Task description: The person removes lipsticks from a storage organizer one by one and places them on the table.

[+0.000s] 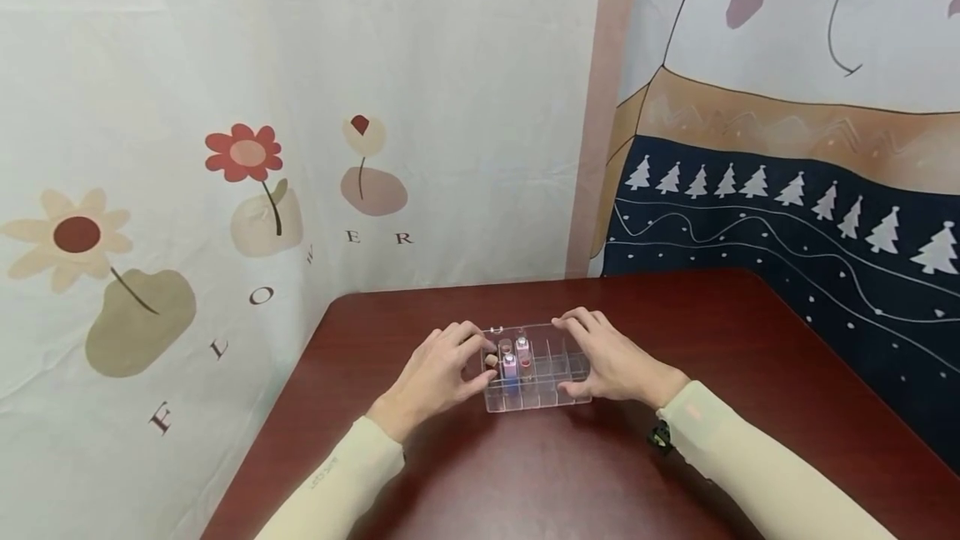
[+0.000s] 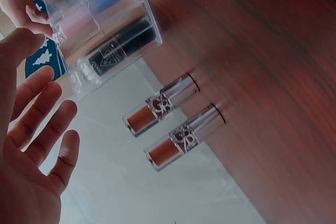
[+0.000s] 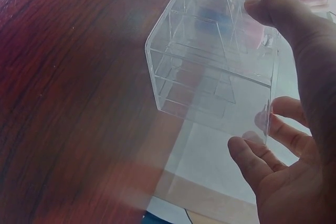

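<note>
A clear acrylic organizer box [image 1: 551,398] with several compartments stands on the table between both hands. My right hand [image 1: 615,361] grips its right end, thumb over the front and fingertips against the side wall in the right wrist view. At the left end my left hand [image 1: 438,369] is held with loosely bent fingers; its thumb tip is right by the box corner in the left wrist view. The left compartments hold a pink-and-blue tube [image 1: 511,369], a pink-topped tube [image 1: 524,355] and a black tube [image 2: 107,59]. Two lip gloss tubes [image 2: 161,104] stand outside the box, hidden in the head view.
The dark red wooden table [image 1: 480,482] reaches back to a pale curtain [image 1: 480,107] with printed flowers. On the right hangs a navy cloth [image 1: 712,232] with white trees. A black strap [image 1: 660,437] is at the right wrist.
</note>
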`<state>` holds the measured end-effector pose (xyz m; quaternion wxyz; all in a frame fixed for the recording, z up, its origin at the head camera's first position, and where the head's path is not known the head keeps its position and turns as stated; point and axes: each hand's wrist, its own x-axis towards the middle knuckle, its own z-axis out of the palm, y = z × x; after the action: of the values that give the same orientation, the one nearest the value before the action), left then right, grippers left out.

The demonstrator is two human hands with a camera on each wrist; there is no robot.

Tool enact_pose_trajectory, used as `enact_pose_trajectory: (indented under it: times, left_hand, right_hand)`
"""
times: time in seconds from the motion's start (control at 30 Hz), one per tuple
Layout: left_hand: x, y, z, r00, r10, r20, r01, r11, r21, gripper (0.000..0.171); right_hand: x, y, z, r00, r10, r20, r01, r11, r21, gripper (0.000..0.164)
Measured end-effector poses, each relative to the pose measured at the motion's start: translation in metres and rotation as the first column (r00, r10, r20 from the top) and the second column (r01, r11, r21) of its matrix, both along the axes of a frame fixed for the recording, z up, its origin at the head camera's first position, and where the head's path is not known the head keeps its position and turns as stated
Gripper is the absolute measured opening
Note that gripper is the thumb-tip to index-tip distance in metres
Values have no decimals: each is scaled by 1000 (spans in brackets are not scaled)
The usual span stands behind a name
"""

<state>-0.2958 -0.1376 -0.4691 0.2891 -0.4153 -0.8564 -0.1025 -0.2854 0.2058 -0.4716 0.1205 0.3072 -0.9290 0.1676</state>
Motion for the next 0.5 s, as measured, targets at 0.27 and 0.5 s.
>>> enact_pose_trajectory:
  times: [0.27, 0.5]
  left_hand:
    - [-2, 7, -2, 1000, 18, 9, -18, 1000, -12, 31]
    - [-2, 8, -5, 1000, 9, 12, -9, 1000, -16, 29]
  right_hand:
    - [-1, 1, 1, 1000, 1, -13, -1, 1000, -2, 100]
    - [-1, -1, -1, 1000, 5, -14, -5, 1000, -2, 100]
